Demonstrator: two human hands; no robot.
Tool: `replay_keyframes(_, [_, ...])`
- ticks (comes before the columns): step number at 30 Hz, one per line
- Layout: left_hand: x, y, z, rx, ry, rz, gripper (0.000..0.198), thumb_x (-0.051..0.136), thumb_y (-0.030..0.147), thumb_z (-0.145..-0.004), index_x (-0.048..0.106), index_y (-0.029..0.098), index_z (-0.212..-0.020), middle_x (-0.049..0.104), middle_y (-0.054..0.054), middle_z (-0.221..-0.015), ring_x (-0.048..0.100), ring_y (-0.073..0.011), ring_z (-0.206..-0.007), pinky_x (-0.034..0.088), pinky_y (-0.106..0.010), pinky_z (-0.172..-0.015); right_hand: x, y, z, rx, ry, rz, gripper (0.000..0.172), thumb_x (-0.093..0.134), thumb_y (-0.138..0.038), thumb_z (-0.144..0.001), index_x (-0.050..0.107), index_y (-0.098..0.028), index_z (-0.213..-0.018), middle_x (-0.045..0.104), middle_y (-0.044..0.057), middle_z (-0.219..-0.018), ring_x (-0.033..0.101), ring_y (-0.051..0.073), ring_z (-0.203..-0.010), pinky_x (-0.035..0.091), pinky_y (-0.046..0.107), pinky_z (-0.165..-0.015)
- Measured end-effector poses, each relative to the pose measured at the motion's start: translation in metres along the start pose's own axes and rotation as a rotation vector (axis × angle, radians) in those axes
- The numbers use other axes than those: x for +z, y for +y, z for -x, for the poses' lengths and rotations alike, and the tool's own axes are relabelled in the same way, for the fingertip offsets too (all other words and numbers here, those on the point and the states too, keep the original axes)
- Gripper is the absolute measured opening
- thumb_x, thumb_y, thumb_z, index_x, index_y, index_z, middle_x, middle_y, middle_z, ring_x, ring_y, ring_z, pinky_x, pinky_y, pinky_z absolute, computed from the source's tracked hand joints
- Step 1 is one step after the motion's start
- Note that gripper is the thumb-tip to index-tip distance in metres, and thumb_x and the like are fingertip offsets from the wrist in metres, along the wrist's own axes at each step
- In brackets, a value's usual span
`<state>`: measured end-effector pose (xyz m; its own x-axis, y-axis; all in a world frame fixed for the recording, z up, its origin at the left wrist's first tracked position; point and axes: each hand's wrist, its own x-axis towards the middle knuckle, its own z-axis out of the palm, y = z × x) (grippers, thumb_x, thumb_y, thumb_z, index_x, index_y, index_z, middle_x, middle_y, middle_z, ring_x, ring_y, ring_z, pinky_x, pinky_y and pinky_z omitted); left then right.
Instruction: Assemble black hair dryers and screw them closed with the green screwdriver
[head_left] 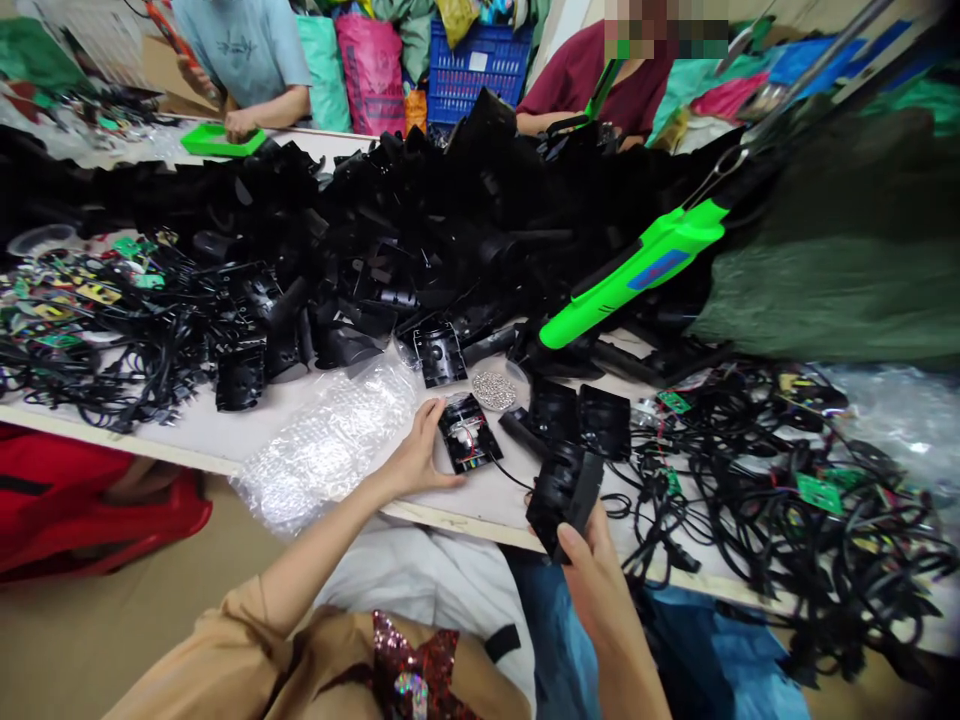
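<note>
Housing (471,435) of black plastic lies open at the centre of the frame, coloured wires showing inside, on a pale table (487,505). The person's left hand (416,455) is spread open at its left side, forefinger by the upper corner and thumb by the lower edge. The right hand (592,555), just below and right of centre, grips a black shell (559,500), thumb pressed along its near end. A thin black cord (514,472) runs from the housing toward the shell.

Just above the housing, screws (493,390) fill a small clear dish beside another open casing (440,352). Two dark covers (579,415) sit side by side right of centre, under a bright green driver (637,275) that slants down from the upper right. Bubble wrap (330,440) spreads left of the left hand.

Tangled cables and circuit boards (810,500) crowd the right of the frame, with a similar heap (135,350) at left. A long pile of black parts (420,210) stretches across the upper middle. Beyond it, a co-worker in light blue (247,55) rests a hand at a green tray (217,140), upper left; another in maroon (585,75) sits upper right of centre, near a blue crate (472,80).
</note>
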<state>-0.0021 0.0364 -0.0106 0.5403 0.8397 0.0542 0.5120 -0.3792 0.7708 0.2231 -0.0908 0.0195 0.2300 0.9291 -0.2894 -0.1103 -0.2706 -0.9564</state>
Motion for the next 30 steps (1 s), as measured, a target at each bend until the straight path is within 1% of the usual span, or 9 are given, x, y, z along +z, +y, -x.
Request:
replay_keyframes(4, [-0.001,0.000,0.017,0.032,-0.040,0.068,0.121,0.076,0.041,-0.059,-0.009,0.020,-0.142,0.006,-0.016,-0.147,0.011,-0.0336,-0.137,0.022,-0.049,-0.111,0.007,-0.010,-0.003,-0.043,0.012,0.090,0.070,0.058,-0.046,-0.076,0.027,-0.026,-0.137,0.056,0.009,-0.122,0.057,0.021,-0.107,0.047,0.034,-0.090])
replay_keyframes(6, [0.001,0.001,0.029,0.020,-0.056,0.096,0.123,0.077,0.043,-0.058,-0.009,0.020,-0.142,0.005,-0.016,-0.148,0.012,-0.0347,-0.136,0.023,-0.050,-0.110,0.014,-0.014,-0.004,-0.085,0.063,0.205,0.080,0.060,-0.046,-0.075,0.020,-0.024,-0.140,0.056,0.011,-0.120,0.059,0.021,-0.102,0.048,0.034,-0.086])
replay_keyframes(8, [0.005,0.002,0.037,0.004,-0.041,0.115,0.124,0.077,0.046,-0.057,-0.010,0.022,-0.142,0.004,-0.016,-0.148,0.012,-0.0361,-0.136,0.022,-0.052,-0.110,0.024,-0.019,-0.005,-0.124,0.106,0.362,0.085,0.060,-0.047,-0.074,0.016,-0.022,-0.142,0.057,0.012,-0.117,0.060,0.022,-0.098,0.048,0.037,-0.083])
replay_keyframes(11, [0.008,0.001,0.042,0.002,-0.021,0.134,0.125,0.077,0.049,-0.056,-0.010,0.023,-0.142,0.005,-0.016,-0.147,0.012,-0.0369,-0.136,0.023,-0.054,-0.109,0.040,-0.026,-0.005,-0.192,0.164,0.638,0.080,0.057,-0.051,-0.075,0.021,-0.022,-0.141,0.055,0.013,-0.119,0.056,0.026,-0.103,0.047,0.042,-0.084])
replay_keyframes(14, [0.009,0.001,0.040,0.018,-0.020,0.139,0.126,0.078,0.048,-0.056,-0.011,0.024,-0.142,0.006,-0.016,-0.146,0.012,-0.0360,-0.136,0.024,-0.053,-0.108,0.058,-0.033,-0.005,-0.318,0.234,0.921,0.076,0.053,-0.054,-0.076,0.025,-0.022,-0.140,0.052,0.013,-0.123,0.053,0.028,-0.108,0.048,0.040,-0.081])
replay_keyframes(16, [0.009,0.000,0.040,0.031,-0.013,0.138,0.126,0.078,0.047,-0.056,-0.012,0.024,-0.141,0.006,-0.016,-0.146,0.013,-0.0347,-0.136,0.025,-0.052,-0.109,0.070,-0.034,-0.007,-0.401,0.247,1.092,0.074,0.051,-0.054,-0.078,0.027,-0.021,-0.139,0.055,0.012,-0.119,0.056,0.028,-0.104,0.050,0.036,-0.073])
replay_keyframes(19, [0.010,0.000,0.040,0.049,0.002,0.131,0.125,0.077,0.046,-0.057,-0.014,0.024,-0.141,0.005,-0.016,-0.146,0.013,-0.0337,-0.136,0.025,-0.051,-0.109,0.085,-0.030,-0.011,-0.446,0.211,1.292,0.069,0.049,-0.054,-0.079,0.032,-0.021,-0.138,0.058,0.010,-0.109,0.059,0.025,-0.092,0.048,0.030,-0.058])
replay_keyframes(24, [0.010,0.002,0.041,0.045,0.011,0.101,0.126,0.079,0.042,-0.056,-0.014,0.024,-0.140,0.007,-0.019,-0.144,0.016,-0.0355,-0.135,0.028,-0.053,-0.107,0.096,-0.020,-0.015,-0.433,0.167,1.439,0.064,0.045,-0.053,-0.083,0.035,-0.020,-0.136,0.058,0.010,-0.106,0.060,0.023,-0.086,0.044,0.028,-0.052])
replay_keyframes(30, [0.010,0.000,0.041,0.040,0.021,0.103,0.128,0.079,0.042,-0.055,-0.016,0.025,-0.139,0.009,-0.019,-0.144,0.016,-0.0367,-0.135,0.028,-0.053,-0.106,0.092,-0.019,-0.012,-0.421,0.081,1.447,0.076,0.051,-0.052,-0.079,0.022,-0.019,-0.142,0.055,0.009,-0.121,0.057,0.025,-0.096,0.048,0.030,-0.058])
